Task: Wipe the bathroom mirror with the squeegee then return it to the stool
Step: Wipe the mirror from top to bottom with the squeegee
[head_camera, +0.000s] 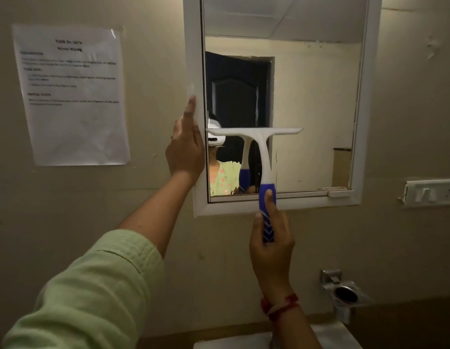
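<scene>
A white-framed mirror (312, 102) hangs on the beige wall. The squeegee (261, 144) has a white T-shaped blade and a blue grip; its blade lies level against the lower left part of the glass. My right hand (270, 245) is closed around the blue grip below the mirror's bottom frame, thumb up along the handle. My left hand (186, 144) rests flat against the mirror's left frame, fingers pointing up. The stool is out of view.
A printed paper sheet (72, 94) is taped to the wall at the left. A switch plate (430, 193) sits right of the mirror. A metal holder (345, 294) juts from the wall at lower right, above a white sink rim (234, 342).
</scene>
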{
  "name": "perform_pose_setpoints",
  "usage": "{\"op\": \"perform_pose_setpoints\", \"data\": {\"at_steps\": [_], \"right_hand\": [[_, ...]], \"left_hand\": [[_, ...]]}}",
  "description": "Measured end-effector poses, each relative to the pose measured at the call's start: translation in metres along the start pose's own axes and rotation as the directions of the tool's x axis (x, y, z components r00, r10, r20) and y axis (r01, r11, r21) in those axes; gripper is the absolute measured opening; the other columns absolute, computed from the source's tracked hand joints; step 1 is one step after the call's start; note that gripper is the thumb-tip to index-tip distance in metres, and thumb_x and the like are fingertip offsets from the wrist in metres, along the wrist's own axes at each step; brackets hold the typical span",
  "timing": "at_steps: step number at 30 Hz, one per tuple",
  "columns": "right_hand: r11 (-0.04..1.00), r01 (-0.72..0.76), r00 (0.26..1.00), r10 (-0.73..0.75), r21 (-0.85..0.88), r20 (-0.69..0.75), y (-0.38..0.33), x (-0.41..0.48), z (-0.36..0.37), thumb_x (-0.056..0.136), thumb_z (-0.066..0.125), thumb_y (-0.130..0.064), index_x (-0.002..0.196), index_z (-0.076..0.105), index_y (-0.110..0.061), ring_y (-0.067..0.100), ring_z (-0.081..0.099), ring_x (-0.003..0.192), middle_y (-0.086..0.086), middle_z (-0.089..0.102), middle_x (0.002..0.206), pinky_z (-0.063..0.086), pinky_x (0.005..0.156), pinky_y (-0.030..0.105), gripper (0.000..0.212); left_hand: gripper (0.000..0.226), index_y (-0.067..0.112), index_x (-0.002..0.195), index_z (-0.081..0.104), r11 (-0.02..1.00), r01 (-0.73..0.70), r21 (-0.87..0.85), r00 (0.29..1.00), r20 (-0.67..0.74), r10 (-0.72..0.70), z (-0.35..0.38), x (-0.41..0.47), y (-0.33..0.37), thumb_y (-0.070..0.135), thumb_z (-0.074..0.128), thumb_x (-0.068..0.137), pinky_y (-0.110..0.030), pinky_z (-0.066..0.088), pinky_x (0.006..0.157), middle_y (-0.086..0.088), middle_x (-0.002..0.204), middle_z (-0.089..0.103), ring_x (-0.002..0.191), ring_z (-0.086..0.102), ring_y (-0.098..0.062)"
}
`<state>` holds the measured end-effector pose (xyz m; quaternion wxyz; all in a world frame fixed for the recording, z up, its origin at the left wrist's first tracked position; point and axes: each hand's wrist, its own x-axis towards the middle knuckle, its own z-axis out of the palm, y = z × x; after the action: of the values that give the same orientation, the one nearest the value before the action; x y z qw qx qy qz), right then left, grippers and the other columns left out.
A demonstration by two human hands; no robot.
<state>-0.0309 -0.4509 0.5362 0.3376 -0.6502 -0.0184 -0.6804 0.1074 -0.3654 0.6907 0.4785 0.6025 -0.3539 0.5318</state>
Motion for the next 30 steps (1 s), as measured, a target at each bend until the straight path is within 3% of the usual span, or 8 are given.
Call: {"op": "perform_pose_setpoints", "data": {"at_steps": [3, 6, 12, 16, 20, 24, 30], "right_hand": [[0.998, -0.053, 0.998, 0.053, -0.015, 0.034, 0.018, -0.037, -0.001, 0.089, 0.044, -0.031, 0.134, 0.034, -0.031, 0.004, 0.053, 0.075, -0.009, 0.05, 0.095, 0.051, 0.06, 0.015, 0.046], [0.994, -0.105, 0.99, 0.108, -0.031, 0.088, 0.027, -0.059, -0.006, 0.088, 0.043, -0.035, 0.131, 0.033, -0.037, 0.007, 0.053, 0.07, -0.005, 0.051, 0.093, 0.053, 0.057, 0.023, 0.045], [0.996, -0.082, 0.992, 0.084, -0.026, 0.093, 0.024, -0.044, -0.01, 0.09, 0.043, -0.035, 0.134, 0.034, -0.031, 0.006, 0.052, 0.062, 0.002, 0.057, 0.088, 0.048, 0.055, 0.013, 0.046], [0.995, -0.1, 0.991, 0.101, -0.022, 0.083, 0.023, -0.044, -0.007, 0.089, 0.045, -0.035, 0.134, 0.033, -0.031, 0.009, 0.055, 0.066, 0.004, 0.057, 0.094, 0.051, 0.058, 0.017, 0.046], [0.99, -0.136, 0.986, 0.138, -0.033, 0.093, 0.034, -0.076, -0.01, 0.088, 0.051, -0.029, 0.133, 0.032, -0.04, 0.01, 0.054, 0.066, 0.003, 0.056, 0.088, 0.052, 0.056, 0.022, 0.049], [0.989, -0.143, 0.984, 0.146, -0.035, 0.101, 0.034, -0.084, -0.013, 0.086, 0.051, -0.018, 0.133, 0.031, -0.042, 0.006, 0.055, 0.071, 0.001, 0.057, 0.091, 0.05, 0.057, 0.014, 0.057], [0.992, -0.125, 0.988, 0.125, 0.002, 0.093, 0.028, -0.058, -0.016, 0.09, 0.047, -0.037, 0.134, 0.036, -0.037, 0.006, 0.055, 0.067, -0.005, 0.055, 0.091, 0.048, 0.055, 0.01, 0.045]], "left_hand": [[0.043, 0.016, 0.142, 0.031, 1.0, 0.004, 0.011, 1.0, 0.012, -0.004, 0.0, -0.001, 0.001, 0.017, 0.031, 0.099, -0.016, 0.035, 0.048, -0.016, 0.118, 0.059, 0.051, 0.048, -0.017], [0.043, 0.015, 0.142, 0.031, 1.0, 0.004, 0.021, 1.0, 0.01, -0.004, -0.001, -0.001, 0.001, 0.016, 0.031, 0.099, -0.021, 0.038, 0.05, -0.016, 0.118, 0.059, 0.053, 0.05, -0.017], [0.043, 0.016, 0.142, 0.031, 0.998, -0.006, 0.058, 1.0, 0.013, 0.005, 0.001, 0.0, -0.003, 0.015, 0.032, 0.1, -0.008, 0.028, 0.05, -0.013, 0.107, 0.061, 0.054, 0.045, -0.01], [0.043, 0.017, 0.142, 0.031, 0.997, 0.0, 0.077, 1.0, 0.024, -0.002, 0.0, -0.001, -0.003, 0.015, 0.032, 0.1, -0.007, 0.027, 0.049, -0.013, 0.108, 0.061, 0.053, 0.045, -0.01], [0.043, 0.016, 0.142, 0.032, 0.997, -0.002, 0.079, 1.0, 0.027, 0.0, 0.0, -0.002, 0.0, 0.015, 0.033, 0.099, -0.018, 0.033, 0.05, -0.015, 0.117, 0.059, 0.052, 0.045, -0.012], [0.043, 0.019, 0.142, 0.031, 0.997, 0.014, 0.073, 1.0, 0.025, -0.016, -0.001, -0.001, 0.0, 0.017, 0.032, 0.1, -0.017, 0.033, 0.053, -0.013, 0.12, 0.058, 0.058, 0.047, -0.011], [0.043, 0.025, 0.143, 0.029, 0.999, 0.021, 0.038, 0.999, 0.037, -0.023, 0.0, -0.002, -0.004, 0.029, 0.03, 0.1, -0.028, 0.042, 0.057, -0.013, 0.127, 0.054, 0.07, 0.056, -0.016]]}}
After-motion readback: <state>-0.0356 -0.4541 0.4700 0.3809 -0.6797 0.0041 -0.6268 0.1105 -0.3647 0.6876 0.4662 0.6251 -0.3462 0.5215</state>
